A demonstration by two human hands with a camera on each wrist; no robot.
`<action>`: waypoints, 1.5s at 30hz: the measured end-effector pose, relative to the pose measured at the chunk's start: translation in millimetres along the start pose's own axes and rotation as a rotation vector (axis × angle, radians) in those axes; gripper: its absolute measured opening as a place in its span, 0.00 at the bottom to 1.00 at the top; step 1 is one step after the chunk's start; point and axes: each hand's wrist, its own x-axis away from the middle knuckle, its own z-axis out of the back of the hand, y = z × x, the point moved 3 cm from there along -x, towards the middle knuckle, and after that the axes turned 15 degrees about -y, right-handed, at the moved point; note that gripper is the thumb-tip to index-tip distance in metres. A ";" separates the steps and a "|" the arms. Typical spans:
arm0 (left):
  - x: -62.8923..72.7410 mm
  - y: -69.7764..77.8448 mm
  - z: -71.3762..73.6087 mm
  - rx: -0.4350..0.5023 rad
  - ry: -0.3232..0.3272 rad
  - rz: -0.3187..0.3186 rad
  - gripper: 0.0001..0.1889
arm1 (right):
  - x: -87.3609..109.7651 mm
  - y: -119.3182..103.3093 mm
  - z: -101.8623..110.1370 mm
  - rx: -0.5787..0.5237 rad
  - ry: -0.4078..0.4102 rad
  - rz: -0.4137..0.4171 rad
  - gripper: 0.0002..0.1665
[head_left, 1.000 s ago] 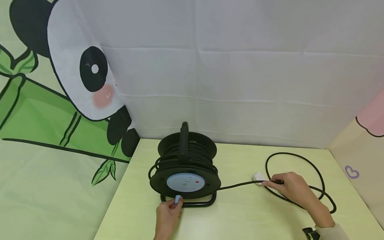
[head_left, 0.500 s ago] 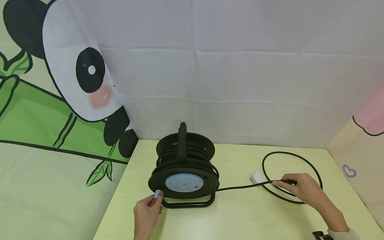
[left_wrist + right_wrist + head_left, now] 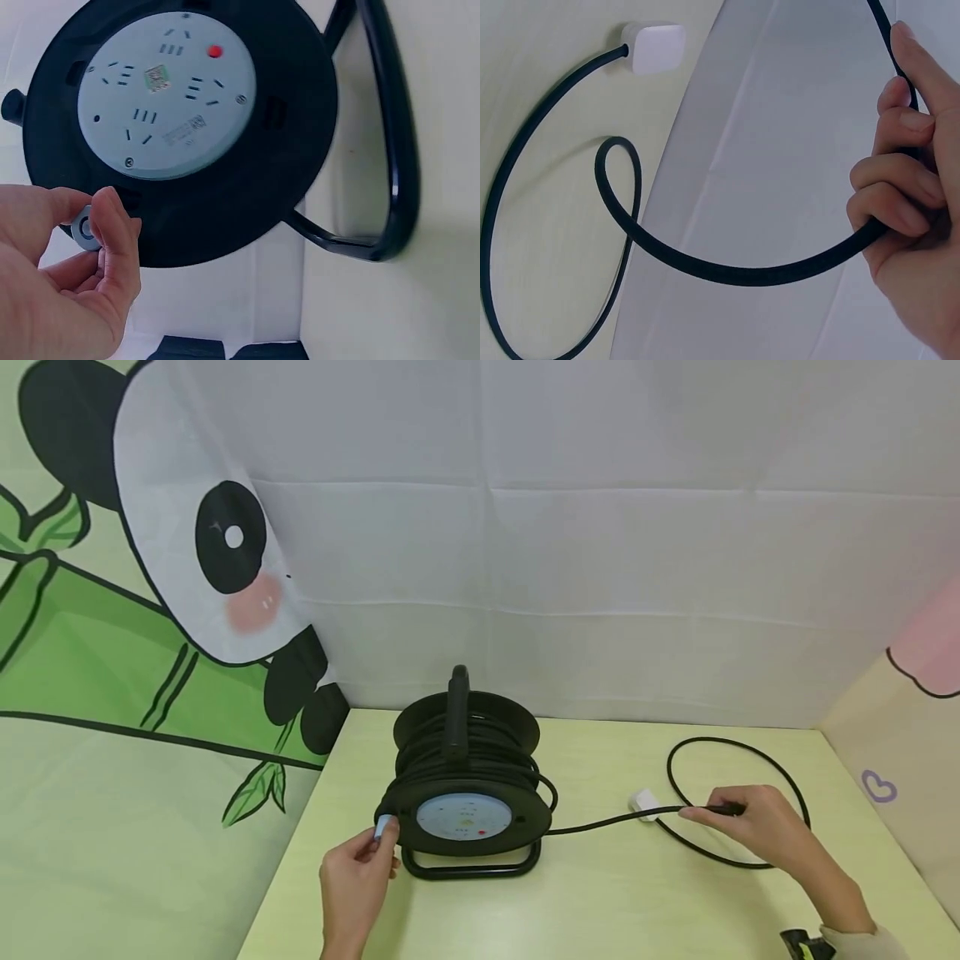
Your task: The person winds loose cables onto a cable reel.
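Observation:
A black cable reel (image 3: 465, 852) stands on the table, its round face carrying a pale blue socket plate (image 3: 450, 814) with a red button. Pinched between thumb and fingers of my left hand (image 3: 354, 881) is the light blue winding knob (image 3: 84, 227) at the left edge of that face. To the right, my right hand (image 3: 761, 827) grips the black cable (image 3: 607, 821), which stretches from the reel into the curled fingers. Beyond the hand, the cable loops back over the table to a white plug (image 3: 643, 804), which lies beside the taut stretch.
The reel's carrying handle (image 3: 457, 718) rises above the wound cable, and its tubular foot (image 3: 472, 872) rests on the pale wooden table (image 3: 585, 910). Behind hangs a white cloth (image 3: 600, 568) with a panda print. A printed cloth (image 3: 915, 760) borders the right side.
My left hand has carried the knob from the bottom of the reel's face round to its left, and the face has turned clockwise. My right hand has shifted slightly right with the cable.

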 end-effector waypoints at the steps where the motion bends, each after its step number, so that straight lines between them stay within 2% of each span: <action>1: 0.3 2.7 0.9 0.012 -0.001 0.001 0.15 | -1.2 -1.5 -0.7 -0.009 -0.006 0.000 0.22; 6: 1.7 18.9 2.2 0.071 -0.001 -0.024 0.14 | -9.5 -10.3 -7.5 -0.064 -0.047 0.024 0.22; 11: 5.4 36.0 -0.9 0.111 -0.020 -0.089 0.13 | -20.1 -21.9 -16.8 -0.081 -0.097 0.036 0.21; 18: 10.2 52.1 -5.8 0.062 -0.003 -0.196 0.12 | -32.1 -37.2 -27.7 -0.090 -0.159 0.062 0.18; 27: 12.3 55.4 -9.7 -0.042 0.035 -0.309 0.07 | -46.7 -55.6 -35.0 -0.108 -0.208 0.131 0.17; 32: 15.2 56.4 -13.0 -0.073 0.053 -0.404 0.05 | -58.3 -66.0 -37.6 -0.103 -0.221 0.166 0.19; 40: 19.8 64.7 -27.4 -0.109 0.037 -0.569 0.10 | -70.9 -78.3 -43.5 -0.117 -0.233 0.182 0.18; 45: 23.8 70.7 -38.1 -0.155 0.045 -0.653 0.12 | -76.6 -86.7 -50.6 -0.135 -0.279 0.187 0.15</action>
